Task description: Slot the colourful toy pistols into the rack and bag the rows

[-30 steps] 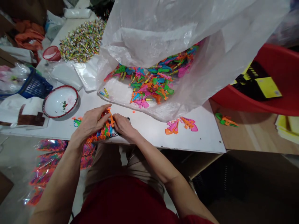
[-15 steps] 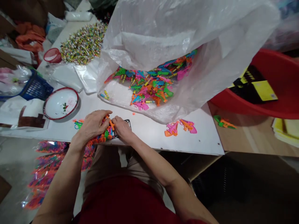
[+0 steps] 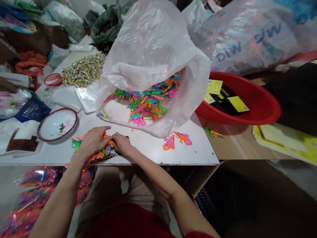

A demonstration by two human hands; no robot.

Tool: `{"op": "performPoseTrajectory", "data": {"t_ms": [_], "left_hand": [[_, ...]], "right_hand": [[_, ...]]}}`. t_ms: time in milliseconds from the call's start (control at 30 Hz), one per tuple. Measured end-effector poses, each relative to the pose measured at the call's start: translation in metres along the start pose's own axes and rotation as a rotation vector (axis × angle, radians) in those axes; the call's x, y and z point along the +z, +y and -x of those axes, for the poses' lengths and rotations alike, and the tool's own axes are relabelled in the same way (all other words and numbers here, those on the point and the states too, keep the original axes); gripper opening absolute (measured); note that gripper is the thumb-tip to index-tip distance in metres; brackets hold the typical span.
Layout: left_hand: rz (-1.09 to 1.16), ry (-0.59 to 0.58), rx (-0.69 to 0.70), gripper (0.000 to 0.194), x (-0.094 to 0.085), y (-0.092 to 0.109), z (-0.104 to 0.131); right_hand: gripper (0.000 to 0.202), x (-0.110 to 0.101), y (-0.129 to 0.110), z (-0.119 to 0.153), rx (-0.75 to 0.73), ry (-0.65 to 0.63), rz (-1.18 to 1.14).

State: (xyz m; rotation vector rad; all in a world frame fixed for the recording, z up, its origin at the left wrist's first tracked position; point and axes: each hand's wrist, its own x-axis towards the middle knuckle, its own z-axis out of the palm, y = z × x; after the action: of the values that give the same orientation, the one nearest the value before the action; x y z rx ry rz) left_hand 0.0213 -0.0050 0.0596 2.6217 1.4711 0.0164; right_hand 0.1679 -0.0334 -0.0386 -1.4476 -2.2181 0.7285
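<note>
At the table's front edge, my left hand curves over a row of small bright plastic toys, its thumb and fingers closed around an orange one. My right hand is beside it, fingers bent and pressed together against the row's right end; what they hold is hidden. The toys lie in a black openwork tray, partly covered by both hands. Green and blue toys lie left of my left hand. Pink and orange toys are on the table to the right.
A big clear plastic bag lies open with many colourful toys inside. An enamel bowl, blue basket and heap of small yellow-green pieces are left. A red basin holds black-and-yellow cards. Filled packets lie below.
The view has shifted, showing more of the right and back. Both hands remain at the tray; the orange toy between them sits lower among the others.
</note>
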Motion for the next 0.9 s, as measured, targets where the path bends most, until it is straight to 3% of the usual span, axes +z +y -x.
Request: {"op": "performPoseTrajectory", "data": {"t_ms": [100,233,333,467,567,700,833,900], "left_hand": [[0.006,0.006,-0.021,0.048,0.001,-0.002,0.001],[0.019,0.013,-0.006,0.046,0.002,-0.006,0.000],[0.033,0.027,0.010,0.045,0.001,-0.010,-0.002],[0.022,0.033,-0.006,0.044,-0.001,-0.015,-0.006],[-0.001,0.042,-0.042,0.044,-0.001,-0.019,-0.009],[-0.014,0.037,-0.053,0.043,0.001,-0.021,-0.011],[-0.036,0.037,-0.036,0.041,0.000,-0.020,-0.010],[-0.050,0.038,-0.039,0.041,0.000,-0.020,-0.009]], "right_hand": [[0.022,-0.040,0.026,-0.010,-0.028,-0.037,-0.003],[0.030,-0.098,0.065,-0.042,0.171,0.076,0.404],[0.031,-0.119,0.086,-0.072,0.103,-0.013,0.629],[0.030,-0.125,0.104,-0.093,-0.057,-0.145,0.735],[0.027,-0.130,0.110,-0.089,-0.152,-0.040,0.719],[0.027,-0.126,0.108,-0.064,-0.062,0.221,0.620],[0.023,-0.110,0.099,-0.039,0.023,0.241,0.587],[0.022,-0.112,0.094,-0.034,0.045,0.260,0.566]]}}
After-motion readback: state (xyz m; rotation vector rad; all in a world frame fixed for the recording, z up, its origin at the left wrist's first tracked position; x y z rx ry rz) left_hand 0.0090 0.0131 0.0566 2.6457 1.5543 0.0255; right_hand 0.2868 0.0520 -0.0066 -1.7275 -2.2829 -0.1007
